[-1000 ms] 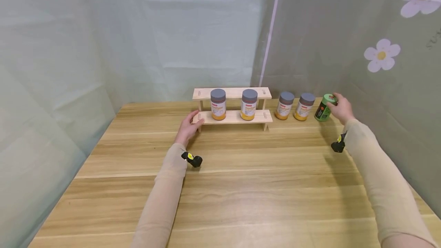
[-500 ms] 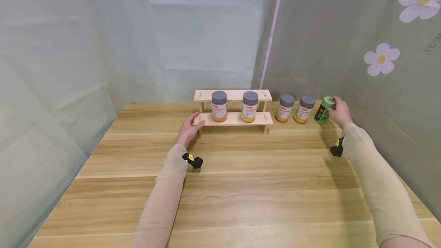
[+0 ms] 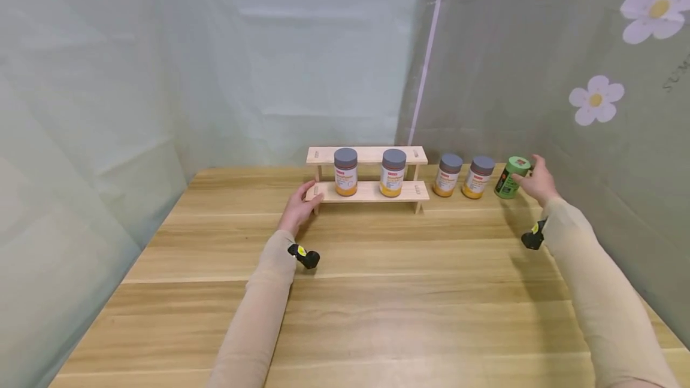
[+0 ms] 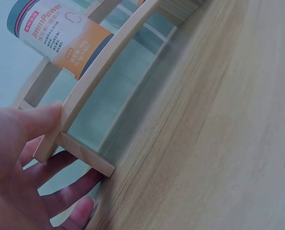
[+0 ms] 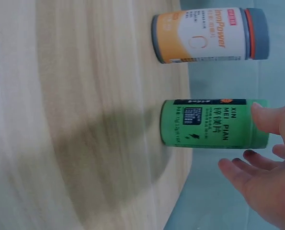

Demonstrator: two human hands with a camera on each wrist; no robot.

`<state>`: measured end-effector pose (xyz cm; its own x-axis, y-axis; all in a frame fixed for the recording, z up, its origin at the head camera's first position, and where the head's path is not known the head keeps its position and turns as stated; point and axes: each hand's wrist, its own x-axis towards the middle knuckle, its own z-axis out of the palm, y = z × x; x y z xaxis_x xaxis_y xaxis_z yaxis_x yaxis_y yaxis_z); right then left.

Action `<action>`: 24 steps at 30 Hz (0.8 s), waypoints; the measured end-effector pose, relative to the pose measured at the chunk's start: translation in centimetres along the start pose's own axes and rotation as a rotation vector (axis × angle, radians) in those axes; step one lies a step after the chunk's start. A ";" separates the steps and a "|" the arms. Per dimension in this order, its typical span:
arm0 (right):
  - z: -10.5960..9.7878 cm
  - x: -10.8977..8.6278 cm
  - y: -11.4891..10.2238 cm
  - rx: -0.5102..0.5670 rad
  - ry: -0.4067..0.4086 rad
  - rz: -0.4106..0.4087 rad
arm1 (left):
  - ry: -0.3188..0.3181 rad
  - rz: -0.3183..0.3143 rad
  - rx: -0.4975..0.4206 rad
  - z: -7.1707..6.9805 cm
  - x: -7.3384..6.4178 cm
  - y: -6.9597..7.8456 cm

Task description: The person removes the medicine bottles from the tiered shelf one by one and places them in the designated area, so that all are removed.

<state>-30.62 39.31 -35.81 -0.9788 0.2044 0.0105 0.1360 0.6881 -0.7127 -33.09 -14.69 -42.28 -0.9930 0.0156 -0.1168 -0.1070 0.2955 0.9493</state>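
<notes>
Head view: left hand pinches the left end of the wooden rack; right of the rack, past two grey-lidded jars, stands the green jar; left wrist: fingers beneath the rack's shelf; right wrist: right hand spread, thumb at the green jar

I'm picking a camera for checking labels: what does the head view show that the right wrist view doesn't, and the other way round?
Only the head view shows the left hand gripping one end of the wooden rack, and the two rack jars on its lower shelf.

Only the right wrist view shows readable lettering, "XIN MEI PIAN", and a square code on the green can.

Both show the right hand at that can, a gray-lidded jar beside it, and the wooden table.
</notes>
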 end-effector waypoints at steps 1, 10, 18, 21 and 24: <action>-0.1 0.0 0.0 0.008 0.002 0.000 | 0.000 -0.001 -0.005 0.0 0.0 -0.1; -0.8 -0.3 -1.5 0.018 0.105 -0.074 | 0.001 0.012 -0.031 0.2 0.1 -0.1; -0.1 -0.7 -3.3 0.055 0.158 -0.112 | 0.008 0.011 -0.023 0.2 0.0 -0.3; 0.5 -0.9 -4.1 0.072 0.167 -0.119 | 0.008 0.007 -0.028 0.2 0.0 -0.2; 1.1 -1.1 -4.9 0.085 0.171 -0.124 | 0.005 0.004 -0.027 0.2 0.0 -0.1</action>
<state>-30.37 34.99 -33.10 -0.9460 0.2423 0.2156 -0.0043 0.6554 -0.7553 -33.05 -14.55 -42.39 -0.9937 0.0121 -0.1115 -0.1042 0.2698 0.9573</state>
